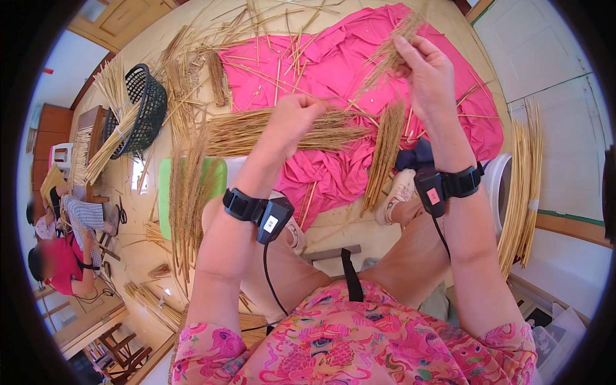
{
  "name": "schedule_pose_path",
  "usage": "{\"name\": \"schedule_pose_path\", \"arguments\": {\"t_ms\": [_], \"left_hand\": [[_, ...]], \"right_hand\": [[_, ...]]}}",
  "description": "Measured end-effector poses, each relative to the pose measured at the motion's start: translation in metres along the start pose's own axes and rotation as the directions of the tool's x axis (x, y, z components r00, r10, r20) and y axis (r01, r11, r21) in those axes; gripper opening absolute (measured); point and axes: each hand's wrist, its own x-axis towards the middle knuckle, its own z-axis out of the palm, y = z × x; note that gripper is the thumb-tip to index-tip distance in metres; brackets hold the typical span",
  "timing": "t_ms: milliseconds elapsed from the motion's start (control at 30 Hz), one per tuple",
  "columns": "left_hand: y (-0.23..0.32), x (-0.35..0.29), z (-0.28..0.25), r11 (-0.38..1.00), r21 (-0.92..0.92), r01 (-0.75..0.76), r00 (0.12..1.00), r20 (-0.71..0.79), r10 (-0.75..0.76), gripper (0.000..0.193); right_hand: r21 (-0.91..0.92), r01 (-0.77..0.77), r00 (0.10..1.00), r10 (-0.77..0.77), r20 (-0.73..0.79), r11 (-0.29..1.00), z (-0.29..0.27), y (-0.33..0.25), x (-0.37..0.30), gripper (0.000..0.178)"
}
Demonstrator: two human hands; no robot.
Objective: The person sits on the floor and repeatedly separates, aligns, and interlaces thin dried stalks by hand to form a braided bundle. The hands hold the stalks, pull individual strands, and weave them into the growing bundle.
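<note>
My right hand (425,74) is raised over the pink cloth (333,58), its thumb and fingers pinched on a feathery dried grass head (385,59). My left hand (294,120) is closed, knuckles up, above the bundle of dried grass (240,131) lying across the cloth's near side. What its fingers hold, if anything, is too thin and hidden to make out. A smaller sheaf of dried grass (386,154) rests upright in the picture between my hands and feet. Loose straw stalks (278,80) are scattered over the cloth.
A green stool top (165,199) carries long grass stalks (186,212) at my left. Beyond it stands a dark plastic basket (152,102) with straw bundles. At my right, tall straw bundles (521,192) lean beside a white bucket (504,186). Another person (67,263) sits far left.
</note>
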Motion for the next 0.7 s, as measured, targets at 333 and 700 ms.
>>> {"name": "schedule_pose_path", "arguments": {"t_ms": [333, 700], "left_hand": [[0.024, 0.021, -0.015, 0.948, 0.283, -0.147, 0.984, -0.059, 0.171, 0.027], [0.027, 0.015, -0.001, 0.902, -0.408, -0.142, 0.936, 0.241, 0.257, 0.048]], "right_hand": [[-0.022, -0.215, 0.956, 0.215, 0.202, 0.976, 0.020, 0.002, -0.027, 0.019], [-0.277, -0.321, 0.821, 0.412, 0.396, 0.906, 0.048, 0.019, -0.057, 0.020]]}}
